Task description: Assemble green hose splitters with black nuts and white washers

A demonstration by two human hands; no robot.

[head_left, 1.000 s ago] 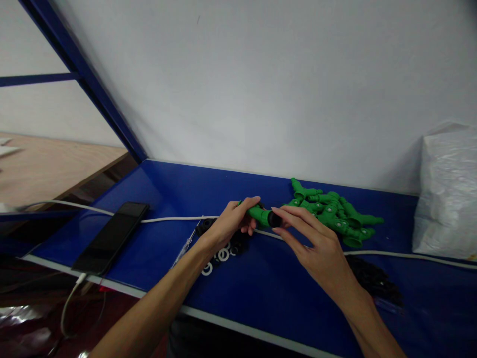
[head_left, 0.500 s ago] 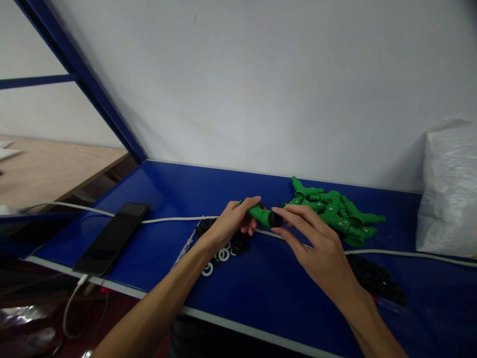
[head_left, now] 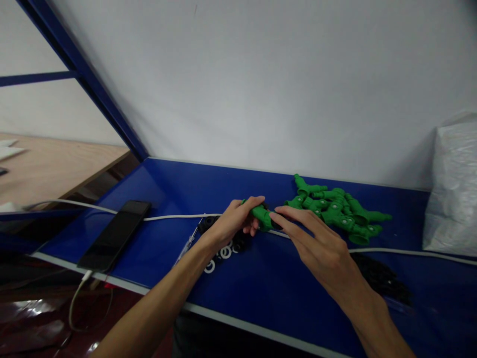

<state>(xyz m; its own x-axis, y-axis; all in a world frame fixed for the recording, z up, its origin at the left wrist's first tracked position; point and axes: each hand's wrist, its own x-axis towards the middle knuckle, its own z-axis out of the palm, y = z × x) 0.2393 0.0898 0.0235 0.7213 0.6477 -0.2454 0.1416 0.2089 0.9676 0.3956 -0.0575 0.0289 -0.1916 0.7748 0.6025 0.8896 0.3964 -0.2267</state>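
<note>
The green fitting (head_left: 262, 219) is held wrapped in the left hand (head_left: 238, 219), as it was half a second ago. At its right end, the black piece (head_left: 276, 227), earlier pinched in plain sight, is now mostly covered by the straightened fingers of the right hand (head_left: 320, 243), so it is perhaps being pressed. The fitting's end is thus met by those fingertips; whether anything is gripped there cannot be told.

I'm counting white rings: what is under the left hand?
Past the edges of the left hand and wrist, white rings and dark parts show on the blue table. Whatever lies directly beneath is covered, so hidden rings cannot be ruled out.
</note>
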